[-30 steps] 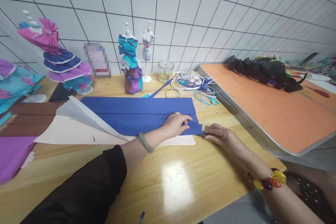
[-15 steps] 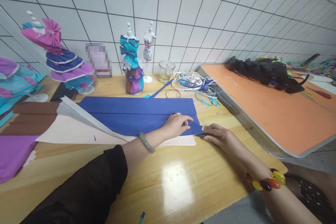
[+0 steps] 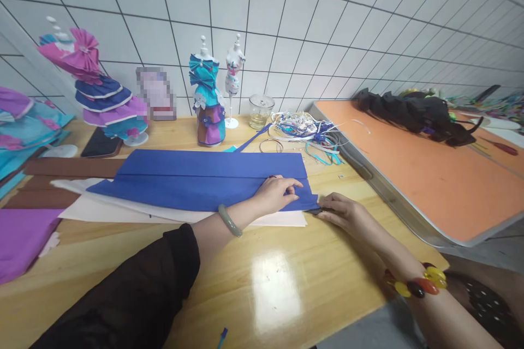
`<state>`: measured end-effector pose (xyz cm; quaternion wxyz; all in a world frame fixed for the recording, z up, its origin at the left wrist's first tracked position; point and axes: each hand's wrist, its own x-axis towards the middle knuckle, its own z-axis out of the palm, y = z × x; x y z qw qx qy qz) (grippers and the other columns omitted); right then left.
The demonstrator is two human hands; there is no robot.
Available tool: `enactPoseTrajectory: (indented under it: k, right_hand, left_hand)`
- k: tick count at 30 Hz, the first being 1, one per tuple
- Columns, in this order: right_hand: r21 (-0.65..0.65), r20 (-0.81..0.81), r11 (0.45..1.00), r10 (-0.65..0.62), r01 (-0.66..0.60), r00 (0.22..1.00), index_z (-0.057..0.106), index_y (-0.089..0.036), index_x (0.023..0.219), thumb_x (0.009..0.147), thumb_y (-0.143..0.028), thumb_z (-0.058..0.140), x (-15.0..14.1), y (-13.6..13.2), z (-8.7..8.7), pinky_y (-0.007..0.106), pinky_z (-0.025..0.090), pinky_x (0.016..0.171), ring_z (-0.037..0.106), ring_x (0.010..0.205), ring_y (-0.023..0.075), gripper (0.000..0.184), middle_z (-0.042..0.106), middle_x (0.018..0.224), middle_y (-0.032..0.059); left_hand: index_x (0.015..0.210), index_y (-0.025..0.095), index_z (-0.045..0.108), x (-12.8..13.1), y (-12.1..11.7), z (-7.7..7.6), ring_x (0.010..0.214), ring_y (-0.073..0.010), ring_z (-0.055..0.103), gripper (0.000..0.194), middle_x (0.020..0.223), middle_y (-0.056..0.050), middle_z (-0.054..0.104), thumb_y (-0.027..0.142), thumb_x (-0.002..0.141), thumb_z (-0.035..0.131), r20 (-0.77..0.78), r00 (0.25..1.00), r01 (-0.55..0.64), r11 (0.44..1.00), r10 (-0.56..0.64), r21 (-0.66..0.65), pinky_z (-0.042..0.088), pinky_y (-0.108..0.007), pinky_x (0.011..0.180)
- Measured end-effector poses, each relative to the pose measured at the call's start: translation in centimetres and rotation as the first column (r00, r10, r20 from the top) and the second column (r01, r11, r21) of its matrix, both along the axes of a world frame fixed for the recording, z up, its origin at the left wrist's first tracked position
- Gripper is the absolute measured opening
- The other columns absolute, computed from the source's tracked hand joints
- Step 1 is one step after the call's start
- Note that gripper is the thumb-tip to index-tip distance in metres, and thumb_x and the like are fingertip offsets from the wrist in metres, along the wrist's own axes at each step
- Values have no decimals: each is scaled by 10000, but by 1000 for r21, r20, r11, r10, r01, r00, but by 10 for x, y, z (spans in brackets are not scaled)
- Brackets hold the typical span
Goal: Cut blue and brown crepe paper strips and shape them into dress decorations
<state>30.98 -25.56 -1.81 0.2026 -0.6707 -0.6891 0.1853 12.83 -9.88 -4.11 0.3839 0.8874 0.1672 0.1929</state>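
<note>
A folded blue sheet [image 3: 176, 188] of cloth or crepe-like paper lies flat across the wooden table, with a crease running along it. My left hand [image 3: 276, 193] rests on its right part, index finger stretched out and the others loosely bent, holding nothing. At the sheet's lower right corner, my right hand [image 3: 341, 210] is closed on a small dark tool [image 3: 314, 211]. Most of this tool is hidden by the fingers and the sheet, so I cannot tell its kind. A pale sheet [image 3: 98, 212] lies under the blue one and shows along the near edge.
Brown sheets [image 3: 45, 192] and purple material [image 3: 28, 240] lie at the left. Dressed miniature mannequins [image 3: 207, 101], a phone [image 3: 101, 142] and a glass [image 3: 261, 112] stand or lie behind. Tangled scraps [image 3: 303, 128] sit beside an orange-topped surface [image 3: 417, 185] holding a black ruffled item [image 3: 417, 114].
The blue sheet's left end, folded over with its pale side up, has dropped flat, blue side up. Both hands have stayed nearly in place.
</note>
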Motion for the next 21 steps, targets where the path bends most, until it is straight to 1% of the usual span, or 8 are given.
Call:
enactPoseTrajectory:
  k: [4, 8, 10, 15, 21]
  right_hand:
    - [-26, 6, 999, -18, 18, 1000, 629, -250, 1008, 807, -447, 520, -3, 2, 2, 325, 483, 717, 596, 824, 211, 302, 616, 915, 64]
    - [-66, -12, 993, -99, 98, 995, 600, -223, 997, 770, -454, 567, 0, 0, 1, 347, 490, 701, 593, 826, 231, 326, 632, 930, 77]
    - [-77, -23, 990, -117, 115, 993, 600, -216, 964, 762, -456, 577, 2, -1, 1, 350, 490, 701, 592, 829, 234, 314, 636, 930, 79]
    - [-74, -46, 994, -81, 77, 996, 609, -211, 901, 767, -444, 577, 0, 1, 4, 342, 480, 713, 590, 811, 221, 271, 633, 897, 74]
    - [-43, -33, 999, -28, 27, 999, 607, -214, 892, 766, -432, 582, -4, 7, 6, 331, 470, 718, 580, 796, 202, 253, 604, 897, 73]
  left_hand:
    - [1036, 243, 589, 0, 0, 0, 802, -119, 524, 280, 791, 41, 645, 236, 756, 584, 6, 1000, 1, 1000, -1, 3, 382, -241, 758]
    - [1036, 249, 589, 0, -1, -1, 810, -121, 525, 283, 800, 42, 645, 236, 753, 589, 5, 1000, -8, 1000, 8, 0, 383, -243, 765]
    - [1036, 249, 590, 0, -1, 0, 813, -121, 525, 285, 802, 40, 644, 233, 751, 591, 6, 1000, -4, 1000, 4, -6, 386, -242, 766]
    - [1045, 251, 588, -1, -1, 3, 833, -119, 528, 291, 815, 38, 645, 233, 755, 585, -15, 1000, -5, 999, 5, -33, 386, -245, 787]
    - [1045, 247, 589, 0, -1, 1, 825, -120, 525, 297, 805, 37, 641, 231, 749, 587, -2, 1000, -2, 999, 1, -41, 387, -246, 781]
